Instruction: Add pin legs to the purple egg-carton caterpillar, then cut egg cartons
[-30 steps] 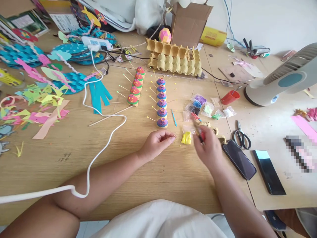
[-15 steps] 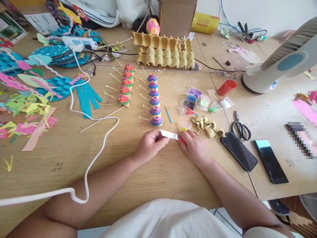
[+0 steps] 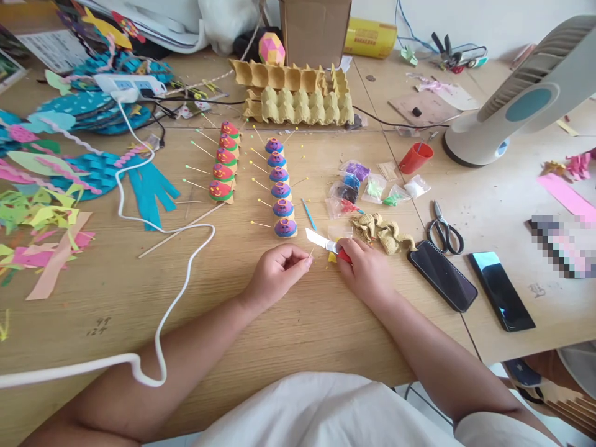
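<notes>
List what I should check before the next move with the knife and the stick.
1. Right hand grips the knife: ok.
2. Left hand pinches the stick: ok.
3. Blade touching the stick: cannot tell.
4. Blade apart from left fingertips: ok, but close.
5. Purple row clear of the blade: ok.
6. Phone untouched by the right wrist: ok.

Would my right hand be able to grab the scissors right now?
Probably not at once: the right hand grips a craft knife. The scissors lie uncovered on the table to its right, so the path looks free.
</notes>
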